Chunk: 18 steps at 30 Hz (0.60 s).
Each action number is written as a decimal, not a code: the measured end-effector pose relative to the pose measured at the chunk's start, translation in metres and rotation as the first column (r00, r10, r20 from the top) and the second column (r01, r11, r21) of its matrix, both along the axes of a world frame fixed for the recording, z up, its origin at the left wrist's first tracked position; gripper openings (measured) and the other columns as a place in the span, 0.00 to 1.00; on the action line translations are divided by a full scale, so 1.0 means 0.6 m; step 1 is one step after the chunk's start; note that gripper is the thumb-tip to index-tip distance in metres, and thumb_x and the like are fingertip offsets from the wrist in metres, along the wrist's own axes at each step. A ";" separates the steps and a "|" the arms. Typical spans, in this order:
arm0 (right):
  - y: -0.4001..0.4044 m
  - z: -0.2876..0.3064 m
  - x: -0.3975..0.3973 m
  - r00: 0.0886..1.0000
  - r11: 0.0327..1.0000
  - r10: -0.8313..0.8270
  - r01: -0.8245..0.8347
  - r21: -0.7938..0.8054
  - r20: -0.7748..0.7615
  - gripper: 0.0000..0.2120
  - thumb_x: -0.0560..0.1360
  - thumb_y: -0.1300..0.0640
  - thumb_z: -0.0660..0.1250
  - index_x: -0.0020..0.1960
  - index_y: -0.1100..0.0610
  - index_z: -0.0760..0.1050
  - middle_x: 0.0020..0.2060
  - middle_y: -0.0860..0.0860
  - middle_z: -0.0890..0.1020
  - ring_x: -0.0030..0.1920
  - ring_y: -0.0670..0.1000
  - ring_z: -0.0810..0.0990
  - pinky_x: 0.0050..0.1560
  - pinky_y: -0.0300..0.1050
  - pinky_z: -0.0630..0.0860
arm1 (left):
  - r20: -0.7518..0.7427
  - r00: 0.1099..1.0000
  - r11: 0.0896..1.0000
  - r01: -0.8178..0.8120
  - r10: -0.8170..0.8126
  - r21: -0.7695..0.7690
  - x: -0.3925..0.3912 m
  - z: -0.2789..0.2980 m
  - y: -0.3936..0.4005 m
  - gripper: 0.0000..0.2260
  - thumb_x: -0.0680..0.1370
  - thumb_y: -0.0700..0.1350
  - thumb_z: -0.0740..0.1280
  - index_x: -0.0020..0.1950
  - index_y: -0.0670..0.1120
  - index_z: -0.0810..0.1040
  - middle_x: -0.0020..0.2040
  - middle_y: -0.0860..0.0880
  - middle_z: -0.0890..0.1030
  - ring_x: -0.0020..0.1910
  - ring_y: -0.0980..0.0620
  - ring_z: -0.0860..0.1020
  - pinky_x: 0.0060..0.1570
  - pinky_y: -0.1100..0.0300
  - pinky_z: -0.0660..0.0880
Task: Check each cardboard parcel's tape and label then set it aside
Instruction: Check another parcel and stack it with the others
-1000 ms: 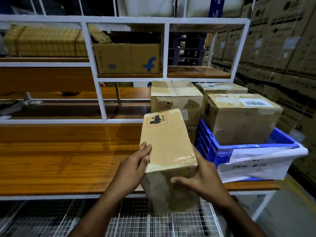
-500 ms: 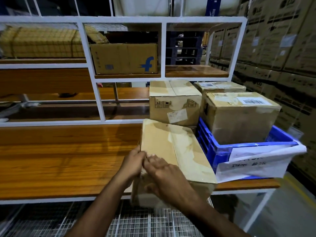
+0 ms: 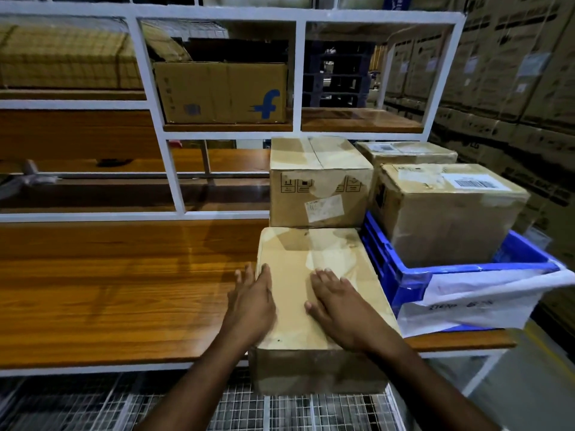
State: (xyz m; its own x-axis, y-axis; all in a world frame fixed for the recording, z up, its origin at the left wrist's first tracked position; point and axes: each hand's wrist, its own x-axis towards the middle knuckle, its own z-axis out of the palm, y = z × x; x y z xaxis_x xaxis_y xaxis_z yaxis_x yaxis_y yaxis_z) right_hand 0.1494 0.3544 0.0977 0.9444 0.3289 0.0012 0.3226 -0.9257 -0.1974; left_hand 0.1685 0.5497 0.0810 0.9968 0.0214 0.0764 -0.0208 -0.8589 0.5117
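Flat brown cardboard parcel (image 3: 314, 284) lying on the wooden table (image 3: 124, 290), near end overhanging the front edge, clear tape glinting across its top. Taller taped parcel (image 3: 320, 181) with handling marks and a white label sitting just behind it. Two more parcels (image 3: 448, 209) (image 3: 407, 152) sitting in the blue crate (image 3: 413, 275), front one showing a barcode label.

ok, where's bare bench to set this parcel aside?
Free: the wooden benchtop left of the parcel, out to the white frame. Crowded: right side, with a box behind the parcel and the blue crate beside it. Both hands, left and right, rest on the parcel.
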 end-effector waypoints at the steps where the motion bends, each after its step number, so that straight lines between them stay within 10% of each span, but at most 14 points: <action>1: -0.002 0.001 0.015 0.999 0.999 -0.034 0.034 -0.027 -0.001 0.33 0.83 0.40 0.47 0.81 0.55 0.44 0.80 0.52 0.46 0.80 0.50 0.43 0.79 0.49 0.43 | 0.030 0.999 0.993 0.016 -0.020 0.117 0.011 0.004 -0.006 0.27 0.83 0.47 0.56 0.81 0.52 0.50 0.81 0.48 0.46 0.79 0.43 0.41 0.75 0.41 0.44; 5: 0.000 0.000 0.090 0.998 0.995 -0.062 0.063 -0.079 0.018 0.34 0.83 0.40 0.45 0.81 0.59 0.43 0.80 0.56 0.46 0.80 0.52 0.43 0.78 0.50 0.42 | 0.075 0.976 0.918 0.165 -0.205 0.360 0.073 0.019 -0.029 0.25 0.84 0.48 0.52 0.80 0.49 0.53 0.81 0.50 0.52 0.79 0.49 0.42 0.74 0.40 0.36; 18: 0.005 -0.010 0.218 0.999 0.994 -0.013 0.018 -0.105 0.042 0.30 0.83 0.46 0.43 0.81 0.58 0.47 0.80 0.56 0.51 0.80 0.52 0.47 0.78 0.52 0.46 | 0.003 0.936 0.844 0.317 -0.353 0.433 0.181 0.036 -0.088 0.27 0.83 0.49 0.55 0.81 0.47 0.52 0.81 0.48 0.54 0.79 0.51 0.51 0.77 0.52 0.45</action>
State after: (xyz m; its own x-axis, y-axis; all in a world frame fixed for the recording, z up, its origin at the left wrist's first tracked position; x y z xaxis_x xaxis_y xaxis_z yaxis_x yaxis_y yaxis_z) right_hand 0.2804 0.3574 0.0920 0.9492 0.3146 0.0059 0.3139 -0.9456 -0.0857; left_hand 0.2772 0.4969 0.1028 0.9276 -0.3645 0.0814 -0.3710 -0.9244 0.0890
